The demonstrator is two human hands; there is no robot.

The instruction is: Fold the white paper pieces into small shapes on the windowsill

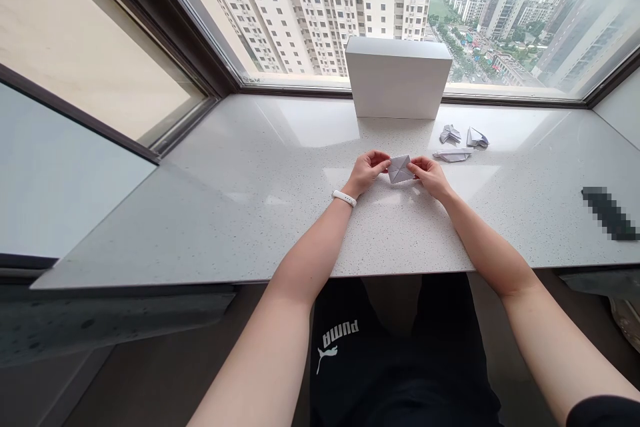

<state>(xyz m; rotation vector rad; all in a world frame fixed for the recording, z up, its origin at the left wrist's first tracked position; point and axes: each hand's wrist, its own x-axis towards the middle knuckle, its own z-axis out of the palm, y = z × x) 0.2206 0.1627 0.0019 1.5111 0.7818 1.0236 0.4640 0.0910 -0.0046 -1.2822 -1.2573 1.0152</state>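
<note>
A small folded piece of white paper (400,169) with crease lines is held just above the pale speckled windowsill counter (250,213). My left hand (369,170) pinches its left edge; a white band is on that wrist. My right hand (430,175) pinches its right edge. Both hands have fingers closed on the paper.
A white rectangular box (397,78) stands behind the hands against the window. Three folded paper figures (457,141) lie to the right of the hands. A dark blurred object (609,212) lies at the counter's right. The counter's front edge (200,278) is above my lap.
</note>
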